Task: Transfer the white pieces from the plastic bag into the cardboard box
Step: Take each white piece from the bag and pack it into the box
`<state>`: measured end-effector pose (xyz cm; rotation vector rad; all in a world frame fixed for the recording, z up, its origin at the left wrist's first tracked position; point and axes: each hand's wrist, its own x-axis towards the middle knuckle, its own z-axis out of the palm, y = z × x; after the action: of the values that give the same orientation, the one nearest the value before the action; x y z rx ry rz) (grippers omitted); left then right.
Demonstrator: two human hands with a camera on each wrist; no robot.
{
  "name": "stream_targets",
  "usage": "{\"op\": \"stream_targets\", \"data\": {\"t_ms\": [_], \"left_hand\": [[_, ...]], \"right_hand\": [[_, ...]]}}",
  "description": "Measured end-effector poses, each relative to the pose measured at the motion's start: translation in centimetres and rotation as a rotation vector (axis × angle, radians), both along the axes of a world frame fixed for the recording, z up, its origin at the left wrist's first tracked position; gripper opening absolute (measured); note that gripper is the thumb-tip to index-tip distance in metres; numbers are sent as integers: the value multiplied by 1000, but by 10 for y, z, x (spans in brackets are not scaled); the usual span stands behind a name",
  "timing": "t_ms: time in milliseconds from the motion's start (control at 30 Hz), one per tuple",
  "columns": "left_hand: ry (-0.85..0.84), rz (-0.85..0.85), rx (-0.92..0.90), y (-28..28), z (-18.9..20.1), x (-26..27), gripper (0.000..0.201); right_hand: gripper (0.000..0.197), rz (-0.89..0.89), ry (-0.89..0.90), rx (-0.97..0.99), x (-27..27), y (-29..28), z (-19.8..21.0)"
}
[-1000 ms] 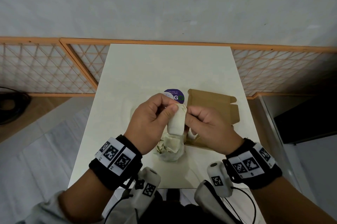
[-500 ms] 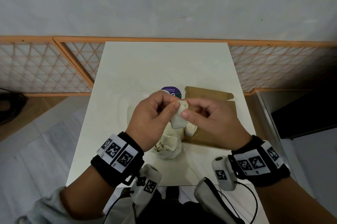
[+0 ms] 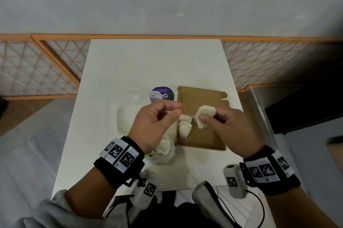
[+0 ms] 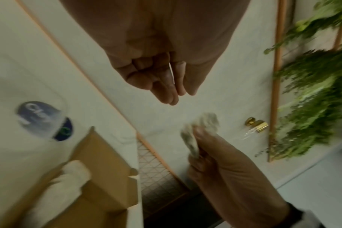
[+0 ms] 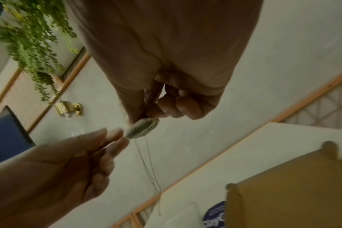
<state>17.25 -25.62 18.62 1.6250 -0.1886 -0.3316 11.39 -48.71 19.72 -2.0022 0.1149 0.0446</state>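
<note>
My right hand [image 3: 209,116] pinches a folded white piece [image 3: 205,110] between thumb and fingers above the open cardboard box [image 3: 204,138]. In the right wrist view thin threads hang from the piece [image 5: 142,128]. My left hand [image 3: 177,109] hovers a little to the left of it, thumb near the fingertips, with nothing seen in it; the left wrist view shows its fingers [image 4: 166,92] fairly straight. Two white pieces [image 3: 184,126] lie at the box's left side. The clear plastic bag [image 3: 163,157] with more pieces sits under my left wrist, partly hidden.
A round purple sticker [image 3: 162,94] lies on the white table [image 3: 148,64] just behind my left hand. A faint clear plastic sheet [image 3: 124,120] lies left of the bag. Wooden lattice screens flank the table; its right edge runs close to the box.
Both hands held one white piece together over the bag. Now the left hand has let go, and the right hand has carried the piece rightward over the box.
</note>
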Motion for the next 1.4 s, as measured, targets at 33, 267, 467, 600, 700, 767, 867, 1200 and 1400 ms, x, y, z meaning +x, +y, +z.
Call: {"op": "stream_targets", "data": {"t_ms": [33,267,467,600,700,767,867,1200,1400], "left_hand": [[6,2,50,5,-8,1,11],[114,-4,360,48,-53,0,9],[209,4,468,70,-72,-8,10],[236,12,510,83,-76,-11,9],[262,19,512,90,-77,-12,9],[260,16,528,93,-76,-13,9],[264,6,545,95,-75,-12,9],[260,-3,557,96,-78,-9,10],[156,-161,746,90,-88,-18,6]], "right_hand": [[7,-26,14,-42,-3,-9,-6],[10,-83,225,-270,-4,-48,-97],[29,-127,457,-314,26,-40,-180],[29,-146,461,-331,42,-24,-194],[17,-233,456,-302,50,-13,-200],[16,-310,456,-260,51,-6,-202],[22,-425,436,-212,50,-1,-198],[10,-129,331,-386,5,6,-167],[42,346,293,-795,-26,18,-198]]}}
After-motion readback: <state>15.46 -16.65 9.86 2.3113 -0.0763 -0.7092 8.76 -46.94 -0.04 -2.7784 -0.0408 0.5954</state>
